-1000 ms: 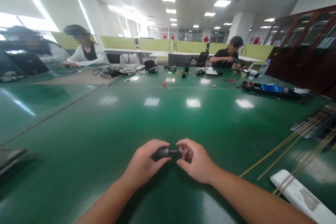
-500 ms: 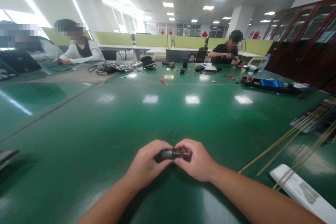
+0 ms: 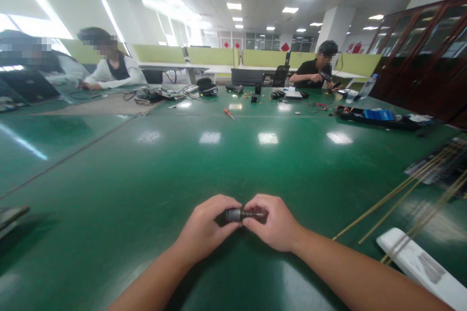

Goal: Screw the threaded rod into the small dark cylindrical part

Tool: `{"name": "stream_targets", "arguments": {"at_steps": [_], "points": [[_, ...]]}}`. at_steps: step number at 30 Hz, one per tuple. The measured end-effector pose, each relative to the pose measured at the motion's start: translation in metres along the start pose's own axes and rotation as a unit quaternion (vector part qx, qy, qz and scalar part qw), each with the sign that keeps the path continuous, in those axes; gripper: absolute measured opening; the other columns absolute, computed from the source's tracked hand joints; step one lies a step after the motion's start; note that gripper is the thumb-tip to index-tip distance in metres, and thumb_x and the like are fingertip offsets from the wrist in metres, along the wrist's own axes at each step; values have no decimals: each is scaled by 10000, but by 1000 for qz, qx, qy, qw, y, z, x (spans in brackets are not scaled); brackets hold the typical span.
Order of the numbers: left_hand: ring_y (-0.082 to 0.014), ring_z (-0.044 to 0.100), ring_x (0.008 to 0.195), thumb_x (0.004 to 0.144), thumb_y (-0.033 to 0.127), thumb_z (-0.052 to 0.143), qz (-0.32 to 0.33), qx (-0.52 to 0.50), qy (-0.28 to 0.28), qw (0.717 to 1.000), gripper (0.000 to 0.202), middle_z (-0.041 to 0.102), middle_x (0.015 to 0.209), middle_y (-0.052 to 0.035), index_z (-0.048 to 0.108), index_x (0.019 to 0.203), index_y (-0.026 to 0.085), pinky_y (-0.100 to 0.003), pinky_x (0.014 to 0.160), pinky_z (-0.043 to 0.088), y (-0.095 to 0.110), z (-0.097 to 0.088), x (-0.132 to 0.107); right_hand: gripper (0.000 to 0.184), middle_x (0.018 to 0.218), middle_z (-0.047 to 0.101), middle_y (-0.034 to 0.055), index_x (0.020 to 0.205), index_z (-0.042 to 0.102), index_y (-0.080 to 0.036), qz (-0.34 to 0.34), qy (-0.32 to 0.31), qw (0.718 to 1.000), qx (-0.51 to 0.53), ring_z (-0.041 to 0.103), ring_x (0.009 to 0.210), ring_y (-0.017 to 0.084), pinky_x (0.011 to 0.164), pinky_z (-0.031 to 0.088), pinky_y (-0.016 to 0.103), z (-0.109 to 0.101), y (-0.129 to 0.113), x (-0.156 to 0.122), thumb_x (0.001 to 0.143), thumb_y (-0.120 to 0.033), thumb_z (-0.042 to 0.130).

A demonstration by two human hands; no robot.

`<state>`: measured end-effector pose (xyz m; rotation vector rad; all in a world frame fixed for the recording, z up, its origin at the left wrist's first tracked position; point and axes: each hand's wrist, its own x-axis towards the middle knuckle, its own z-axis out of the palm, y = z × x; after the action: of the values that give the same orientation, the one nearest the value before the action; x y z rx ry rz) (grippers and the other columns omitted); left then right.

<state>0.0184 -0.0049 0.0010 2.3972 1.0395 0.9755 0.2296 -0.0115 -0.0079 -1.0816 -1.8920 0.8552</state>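
Low over the green table (image 3: 175,165), a small dark metal cylinder with a thin ribbed shaft (image 3: 233,215) lies level between my hands. My left hand (image 3: 206,223) is closed on its thick body, thumb below and fingers above. Around the narrow shaft end curls my right hand (image 3: 272,221), its thumb and fingertips closed at the ribbed section. The fingertips of both hands almost meet. The far end of the shaft is partly hidden in my right palm, and the cylinder's left end is shaded by my left hand.
On the right lie long thin brass-coloured rods (image 3: 386,194) and a white elongated case (image 3: 423,267). Farther off are an orange screwdriver (image 3: 229,113) and a black tray (image 3: 368,115) with blue items. Three people sit around the table; the right one holds a dark tool (image 3: 324,77).
My hands keep their grip almost in place, and a little more of the ribbed shaft shows between them. The person at far right has shifted the dark tool slightly.
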Motion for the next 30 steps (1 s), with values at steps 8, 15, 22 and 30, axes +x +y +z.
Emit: {"name": "stream_targets", "arguments": {"at_steps": [8,15,22,30], "points": [[-162,676,863,860,253,692,-10,-5,-13,1000,138,717,943,-33,671,993,226,-272,809,531,1,1,-2,77,758,677,13,825,733,-188,2,-19,1000,0,601,690,148,659,433,262,0,4,0,772,-244,733],[-159,672,875,861,268,703,-12,-8,-15,1000,148,716,956,-33,675,999,225,-268,813,522,0,0,-2,63,731,671,6,804,736,-178,-2,-12,1000,-4,588,669,137,638,420,249,1,4,0,773,-233,734],[-149,669,874,844,234,717,-2,-11,-10,1000,164,713,953,-22,673,1002,227,-252,809,514,-1,1,-3,35,716,668,0,783,734,-180,-11,-7,1000,-12,585,658,131,629,409,241,2,5,1,774,-213,726],[-139,668,876,850,235,717,5,-10,-8,1000,167,711,955,-11,670,1010,232,-243,813,510,-2,1,-4,29,697,656,-5,777,733,-176,-11,-4,1000,-9,570,637,122,608,399,233,2,3,0,764,-201,726]]}}
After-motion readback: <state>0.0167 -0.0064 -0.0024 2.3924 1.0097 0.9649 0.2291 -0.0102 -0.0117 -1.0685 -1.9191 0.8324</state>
